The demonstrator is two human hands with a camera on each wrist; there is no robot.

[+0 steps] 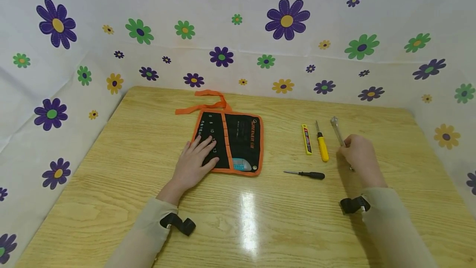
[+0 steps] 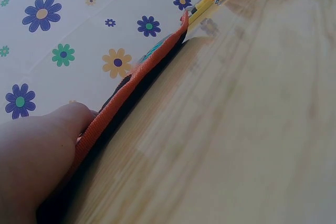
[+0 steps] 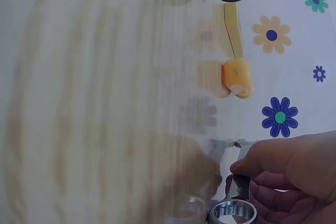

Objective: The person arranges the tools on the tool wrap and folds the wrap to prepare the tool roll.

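My left hand (image 1: pixel 195 162) rests with spread fingers on the left half of a black tool pouch (image 1: pixel 243 135) with orange edging, which lies flat on the table. A teal tool (image 1: pixel 241 164) shows partly from the pouch's pocket. Over on the right, my right hand (image 1: pixel 360 156) pinches a silver wrench (image 1: pixel 336 129) between thumb and fingers. In the right wrist view, the ring end of the wrench (image 3: pixel 233 212) points toward the camera, below the thumb. Left of that hand lie a yellow-handled screwdriver (image 1: pixel 322 146), a narrow yellow case (image 1: pixel 306 139) and a black-handled screwdriver (image 1: pixel 312 175).
Orange tie straps (image 1: pixel 212 106) trail from the pouch's back edge over the wooden table (image 1: pixel 275 226). A white cloth with flowers (image 1: pixel 249 11) hangs behind the table and at both sides. Each sleeve has a black wrist camera (image 1: pixel 351 205) strapped on.
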